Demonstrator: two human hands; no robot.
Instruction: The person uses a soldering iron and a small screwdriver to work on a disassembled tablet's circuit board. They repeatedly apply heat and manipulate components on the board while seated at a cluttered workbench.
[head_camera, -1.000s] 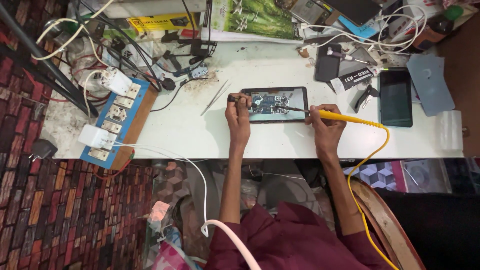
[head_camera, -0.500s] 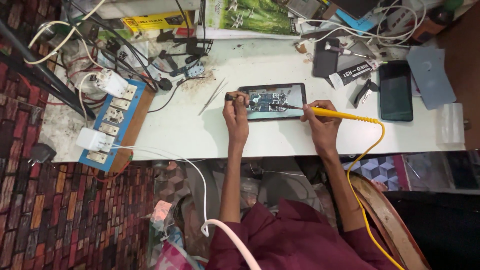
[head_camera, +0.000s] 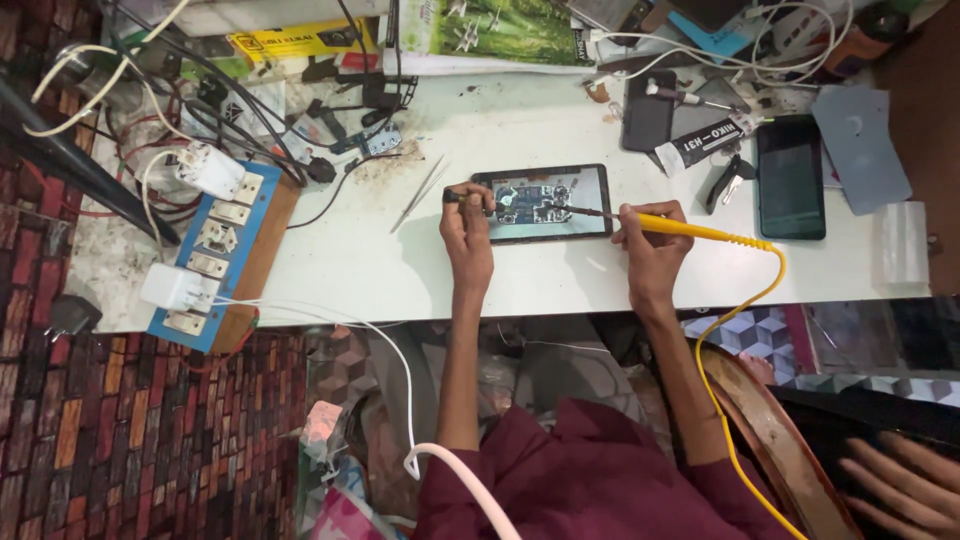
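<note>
An opened phone (head_camera: 543, 203) lies flat on the white workbench (head_camera: 400, 270), its circuit board exposed. My right hand (head_camera: 650, 245) grips a yellow soldering iron (head_camera: 690, 230), whose thin tip rests on the board near the phone's right half. My left hand (head_camera: 466, 228) is at the phone's left end, pinching a small dark tool (head_camera: 470, 197) against the board. A yellow cord (head_camera: 745, 300) runs from the iron off the bench edge toward my lap.
Tweezers (head_camera: 420, 194) lie left of the phone. A blue power strip (head_camera: 215, 250) with white plugs sits at the left end. A dark phone (head_camera: 790, 177), a tube (head_camera: 705, 145), pliers (head_camera: 727, 180) and a grey sheet (head_camera: 860, 148) lie to the right. Tangled cables crowd the back.
Both hands stay on the phone; the iron's tip has shifted slightly along the board. The view has drifted a little.
</note>
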